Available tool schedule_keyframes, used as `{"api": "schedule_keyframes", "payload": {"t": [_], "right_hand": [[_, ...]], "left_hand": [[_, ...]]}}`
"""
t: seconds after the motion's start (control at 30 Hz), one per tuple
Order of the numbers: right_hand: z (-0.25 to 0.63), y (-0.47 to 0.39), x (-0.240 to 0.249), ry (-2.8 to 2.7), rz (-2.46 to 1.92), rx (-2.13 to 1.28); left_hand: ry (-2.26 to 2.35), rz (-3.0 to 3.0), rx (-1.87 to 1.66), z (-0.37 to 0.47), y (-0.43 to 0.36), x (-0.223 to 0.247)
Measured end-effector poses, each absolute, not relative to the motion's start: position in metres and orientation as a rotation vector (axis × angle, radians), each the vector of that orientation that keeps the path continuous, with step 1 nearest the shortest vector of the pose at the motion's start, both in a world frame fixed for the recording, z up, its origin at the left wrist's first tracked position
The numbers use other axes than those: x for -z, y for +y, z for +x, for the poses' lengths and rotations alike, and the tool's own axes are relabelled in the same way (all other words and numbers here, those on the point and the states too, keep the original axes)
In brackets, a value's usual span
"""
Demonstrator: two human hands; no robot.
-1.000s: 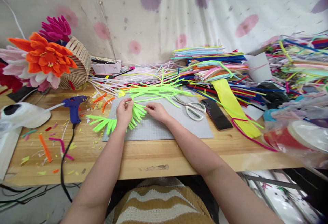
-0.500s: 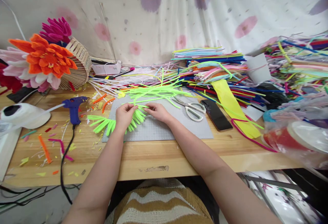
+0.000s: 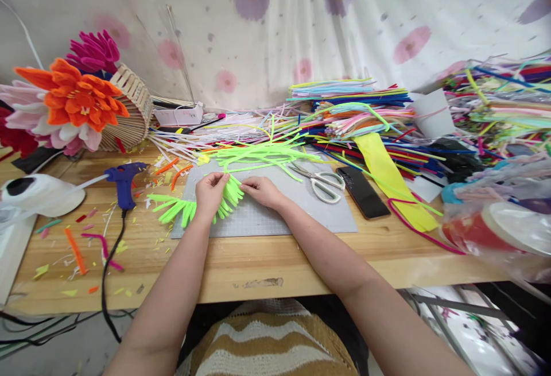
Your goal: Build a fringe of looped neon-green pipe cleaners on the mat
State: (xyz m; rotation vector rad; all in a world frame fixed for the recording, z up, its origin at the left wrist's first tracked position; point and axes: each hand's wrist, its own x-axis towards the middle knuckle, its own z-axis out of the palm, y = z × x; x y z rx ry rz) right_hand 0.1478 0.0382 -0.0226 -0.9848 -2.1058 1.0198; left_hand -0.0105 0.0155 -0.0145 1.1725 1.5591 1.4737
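A fringe of neon green pipe cleaner pieces (image 3: 172, 208) lies across the left edge of the grey cutting mat (image 3: 301, 215). My left hand (image 3: 210, 193) rests over the fringe and pinches its upper strands between thumb and fingers. My right hand (image 3: 262, 190) sits just to the right on the mat, fingertips gripping the fringe's right end. A loose heap of long neon green pipe cleaners (image 3: 262, 155) lies just beyond both hands.
White-handled scissors (image 3: 322, 181) and a black phone (image 3: 364, 192) lie right of my hands. A blue glue gun (image 3: 124, 179) with its cord sits at left, near orange and pink flowers (image 3: 73, 97) and a wicker basket (image 3: 131, 106). Stacks of coloured pipe cleaners (image 3: 365, 112) fill the back and right.
My left hand's fingers shifted slightly along the top of the green fringe. My right hand stayed at the fringe's right end. Nothing else moved.
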Motion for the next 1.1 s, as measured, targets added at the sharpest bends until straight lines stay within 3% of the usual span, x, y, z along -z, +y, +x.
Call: {"api": "schedule_keyframes", "payload": {"t": [0.23,0.63,1.1], "right_hand": [[0.150,0.043,0.029,-1.861,-1.130,-1.054],[0.146,0.049,0.034,-1.614,-1.070,-1.291],[0.149,0.047,0.033,-1.767,-1.182,-1.009]], "left_hand": [[1.568,1.268,-1.268,-0.016,0.017,0.018],[1.458,1.213,-1.245,-0.006,0.014,0.014],[1.639,1.195,-1.295,-0.009,0.027,0.025]]}}
